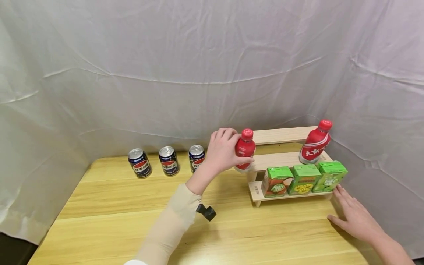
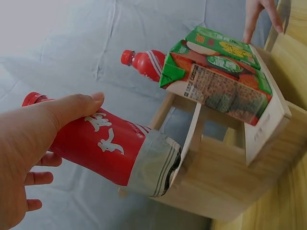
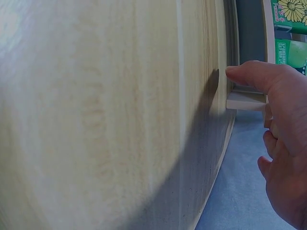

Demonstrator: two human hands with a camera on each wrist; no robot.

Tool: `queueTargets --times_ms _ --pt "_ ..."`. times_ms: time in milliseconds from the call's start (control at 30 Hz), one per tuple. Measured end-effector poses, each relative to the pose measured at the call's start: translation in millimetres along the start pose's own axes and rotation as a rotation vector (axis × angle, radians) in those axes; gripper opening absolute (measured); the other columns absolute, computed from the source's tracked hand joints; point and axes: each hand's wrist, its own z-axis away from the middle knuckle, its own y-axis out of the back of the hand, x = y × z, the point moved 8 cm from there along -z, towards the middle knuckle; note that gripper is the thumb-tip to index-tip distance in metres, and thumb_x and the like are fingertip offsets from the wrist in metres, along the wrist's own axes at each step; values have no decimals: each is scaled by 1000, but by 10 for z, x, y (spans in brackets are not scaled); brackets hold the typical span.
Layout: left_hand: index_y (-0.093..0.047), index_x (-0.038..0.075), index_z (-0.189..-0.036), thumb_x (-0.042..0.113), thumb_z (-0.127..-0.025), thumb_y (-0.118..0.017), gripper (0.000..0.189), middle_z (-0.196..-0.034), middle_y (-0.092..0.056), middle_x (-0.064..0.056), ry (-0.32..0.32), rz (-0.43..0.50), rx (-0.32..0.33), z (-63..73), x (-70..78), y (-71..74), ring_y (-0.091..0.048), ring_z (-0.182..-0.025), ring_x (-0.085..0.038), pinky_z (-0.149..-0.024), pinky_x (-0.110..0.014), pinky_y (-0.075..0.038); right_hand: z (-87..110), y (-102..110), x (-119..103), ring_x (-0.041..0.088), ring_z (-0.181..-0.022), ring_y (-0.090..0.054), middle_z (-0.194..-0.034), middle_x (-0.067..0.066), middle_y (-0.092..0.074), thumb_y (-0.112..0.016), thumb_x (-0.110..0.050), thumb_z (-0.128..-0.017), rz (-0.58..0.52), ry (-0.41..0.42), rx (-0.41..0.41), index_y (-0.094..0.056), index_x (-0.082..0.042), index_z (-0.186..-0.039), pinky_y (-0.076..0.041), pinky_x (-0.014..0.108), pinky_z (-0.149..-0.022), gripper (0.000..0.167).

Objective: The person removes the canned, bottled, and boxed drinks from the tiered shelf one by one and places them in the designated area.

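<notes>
My left hand grips a red plastic bottle round its body, thumb in front, at the left end of the middle step of a stepped wooden rack. In the left wrist view the pale base of this bottle is right at the step's edge. Another red bottle stands at the right end of that step. On the bottom step are a brown and green juice box and two green juice boxes, one in the middle. My right hand, fingers extended, is beside the rack's front right corner.
Three dark blue soda cans stand in a row at the back left: left can, middle can, right can. The rack's top step runs behind. A grey cloth hangs behind and beside the wooden table.
</notes>
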Motion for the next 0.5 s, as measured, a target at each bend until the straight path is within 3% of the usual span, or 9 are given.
queueTargets --times_ms 367,500 --pt "-67 17 -107 73 -65 -73 70 -114 -58 2 15 -6 23 307 -246 166 -47 -114 -20 -100 -45 -39 1 10 -3 15 -151 11 -163 18 1 -76 -27 -81 18 6 -11 -20 11 -149 18 25 -116 96" --pt "-67 17 -109 72 -65 -74 71 -114 -58 2 24 -13 20 424 -333 255 -47 -115 -20 -100 -46 -39 -5 -4 17 19 -152 9 -162 21 -3 -76 -28 -81 19 6 -15 -22 12 -149 17 27 -116 95"
